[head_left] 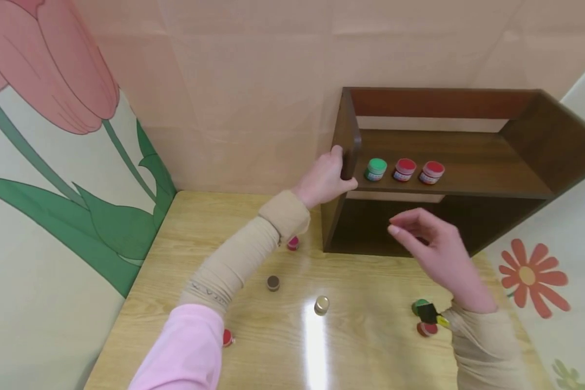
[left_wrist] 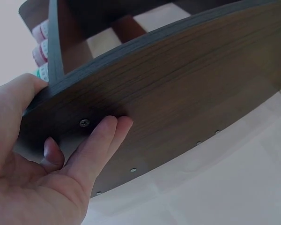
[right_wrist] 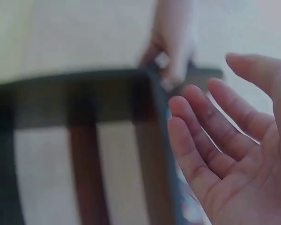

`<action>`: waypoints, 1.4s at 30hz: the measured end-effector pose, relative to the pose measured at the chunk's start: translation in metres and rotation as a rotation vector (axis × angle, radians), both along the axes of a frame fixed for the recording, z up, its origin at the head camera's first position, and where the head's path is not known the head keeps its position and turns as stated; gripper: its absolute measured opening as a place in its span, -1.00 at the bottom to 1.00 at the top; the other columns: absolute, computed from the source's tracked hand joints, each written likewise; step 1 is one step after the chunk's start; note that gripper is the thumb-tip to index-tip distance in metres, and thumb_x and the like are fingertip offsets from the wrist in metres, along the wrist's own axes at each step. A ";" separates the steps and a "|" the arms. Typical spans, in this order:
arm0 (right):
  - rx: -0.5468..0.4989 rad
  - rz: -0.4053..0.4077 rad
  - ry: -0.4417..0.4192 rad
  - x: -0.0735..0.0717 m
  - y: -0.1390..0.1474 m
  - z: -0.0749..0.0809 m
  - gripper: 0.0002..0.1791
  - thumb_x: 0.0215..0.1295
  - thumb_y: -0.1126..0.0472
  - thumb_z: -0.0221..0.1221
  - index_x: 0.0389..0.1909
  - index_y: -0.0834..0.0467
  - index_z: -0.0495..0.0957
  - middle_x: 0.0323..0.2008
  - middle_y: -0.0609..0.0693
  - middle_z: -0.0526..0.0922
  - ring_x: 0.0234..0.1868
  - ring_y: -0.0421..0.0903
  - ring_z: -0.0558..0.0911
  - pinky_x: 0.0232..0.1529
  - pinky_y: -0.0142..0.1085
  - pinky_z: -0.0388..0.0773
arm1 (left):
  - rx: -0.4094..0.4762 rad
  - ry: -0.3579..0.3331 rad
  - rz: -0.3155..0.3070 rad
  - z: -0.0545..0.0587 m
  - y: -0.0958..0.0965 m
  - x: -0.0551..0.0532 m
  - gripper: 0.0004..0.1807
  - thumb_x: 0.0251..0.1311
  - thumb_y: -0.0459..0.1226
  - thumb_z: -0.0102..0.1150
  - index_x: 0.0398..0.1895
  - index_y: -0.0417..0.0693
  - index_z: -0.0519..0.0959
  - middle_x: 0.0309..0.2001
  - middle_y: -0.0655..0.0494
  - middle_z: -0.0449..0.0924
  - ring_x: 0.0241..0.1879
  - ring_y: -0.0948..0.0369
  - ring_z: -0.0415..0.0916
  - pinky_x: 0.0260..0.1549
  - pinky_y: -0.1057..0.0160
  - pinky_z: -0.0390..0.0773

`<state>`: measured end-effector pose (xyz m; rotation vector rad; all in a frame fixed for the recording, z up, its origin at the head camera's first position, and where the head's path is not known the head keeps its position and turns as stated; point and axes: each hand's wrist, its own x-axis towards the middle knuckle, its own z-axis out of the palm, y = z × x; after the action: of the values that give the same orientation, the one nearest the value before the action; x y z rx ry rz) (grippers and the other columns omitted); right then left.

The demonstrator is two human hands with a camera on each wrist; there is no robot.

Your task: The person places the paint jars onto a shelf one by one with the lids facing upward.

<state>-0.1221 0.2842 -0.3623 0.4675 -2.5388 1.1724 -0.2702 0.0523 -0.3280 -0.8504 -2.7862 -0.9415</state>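
My left hand grips the left side panel of a dark brown wooden shelf. In the left wrist view, its thumb lies at the front edge and its fingers press the outer face of the panel. On the shelf board stand a green-lidded jar and two red-lidded jars, one in the middle and one to the right. My right hand hovers before the lower compartment, holding nothing, with bent, relaxed fingers. The right wrist view shows its palm apart from the shelf.
Scattered on the wooden table are a brown-lidded jar, a gold-lidded jar, a magenta-lidded jar and a red-lidded jar. By the right wrist stand a green-lidded jar and another red one. Flower-printed cloth flanks the table.
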 end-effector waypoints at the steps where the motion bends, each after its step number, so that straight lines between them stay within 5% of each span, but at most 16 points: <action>1: 0.015 0.041 -0.017 0.001 -0.007 -0.005 -0.80 0.33 0.30 0.34 -0.07 0.06 0.66 -0.18 -0.14 0.70 -0.22 -0.21 0.67 -0.17 -0.54 0.50 | 0.006 -0.005 0.002 0.000 0.000 0.000 -0.50 0.21 -0.16 0.31 0.02 -0.24 0.31 -0.29 0.00 0.52 -0.36 0.16 0.56 -0.38 0.32 0.52; 8: 0.021 0.291 -0.114 0.003 -0.050 -0.050 -0.84 0.36 0.30 0.31 -0.11 0.02 0.63 -0.20 -0.17 0.69 -0.22 -0.18 0.68 -0.14 -0.30 0.60 | 0.020 -0.013 0.007 -0.001 -0.001 0.001 -0.49 0.22 -0.16 0.33 0.04 -0.24 0.31 -0.28 0.00 0.52 -0.34 0.15 0.56 -0.36 0.31 0.52; 14: 0.012 0.402 -0.257 0.007 -0.087 -0.088 -0.90 0.41 0.18 0.29 -0.10 0.02 0.63 -0.22 -0.20 0.67 -0.22 -0.18 0.66 -0.12 -0.22 0.61 | 0.023 0.008 0.001 -0.002 -0.001 0.000 -0.48 0.21 -0.17 0.32 0.05 -0.26 0.30 -0.27 0.00 0.50 -0.32 0.15 0.55 -0.34 0.32 0.51; 21: 0.023 0.547 -0.260 0.008 -0.137 -0.125 -0.87 0.38 0.16 0.31 -0.11 0.04 0.61 -0.23 -0.16 0.64 -0.25 -0.21 0.63 -0.16 -0.19 0.62 | 0.037 -0.006 0.001 -0.002 0.001 0.000 -0.51 0.22 -0.19 0.30 0.03 -0.25 0.29 -0.27 -0.01 0.50 -0.32 0.14 0.55 -0.32 0.31 0.51; 29: 0.132 0.660 -0.226 0.004 -0.201 -0.140 -0.80 0.33 0.20 0.33 -0.08 0.15 0.60 -0.17 -0.09 0.65 -0.16 -0.14 0.64 -0.08 -0.27 0.58 | 0.040 0.002 0.016 -0.004 0.000 -0.002 -0.49 0.21 -0.18 0.31 0.04 -0.25 0.29 -0.26 0.00 0.50 -0.30 0.14 0.54 -0.29 0.30 0.51; 34: 0.253 0.652 -0.192 -0.003 -0.232 -0.141 -0.71 0.36 0.08 0.32 -0.02 0.14 0.58 -0.16 -0.02 0.67 -0.15 -0.14 0.65 -0.08 -0.39 0.52 | 0.041 -0.007 0.031 -0.004 0.000 -0.001 -0.49 0.21 -0.19 0.30 0.05 -0.25 0.29 -0.25 0.00 0.50 -0.29 0.14 0.54 -0.29 0.29 0.51; 42: 0.350 0.575 -0.284 -0.006 -0.259 -0.146 -0.24 0.35 -0.13 0.26 0.44 0.16 0.33 0.31 0.11 0.49 0.26 -0.04 0.50 0.22 -0.22 0.41 | 0.055 -0.005 0.048 -0.004 0.002 0.001 -0.50 0.19 -0.20 0.30 0.05 -0.25 0.30 -0.25 0.01 0.50 -0.30 0.15 0.54 -0.29 0.30 0.51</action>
<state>-0.1278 0.0256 -0.5084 1.2638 -2.9778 1.0096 -0.2693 0.0547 -0.3324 -0.7705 -2.7575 -1.0092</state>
